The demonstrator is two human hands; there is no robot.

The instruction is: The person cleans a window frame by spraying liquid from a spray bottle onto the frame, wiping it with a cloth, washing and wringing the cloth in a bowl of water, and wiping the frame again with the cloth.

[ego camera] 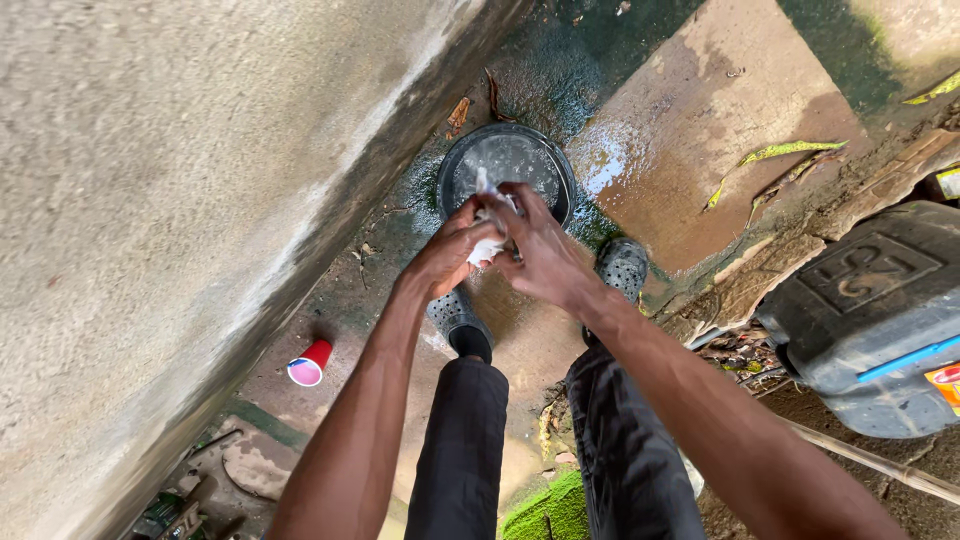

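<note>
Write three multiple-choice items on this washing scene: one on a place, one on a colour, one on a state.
1. Where is the black basin?
A. Beside the wall, ahead of the feet
B. On the jerrycan
C. Behind the person

2. What colour is the outside of the plastic cup?
A. Blue
B. Red
C. Yellow

3. How is the white cloth held?
A. Lying loose on the ground
B. Hung on the wall
C. Gripped between both hands

Answers: 1 A, it sits by the wall; 2 B, red sides; 3 C, left hand and right hand clasp it.

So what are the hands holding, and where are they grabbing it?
Both the left hand and right hand squeeze a small white cloth bunched between them, above the black basin.
</note>
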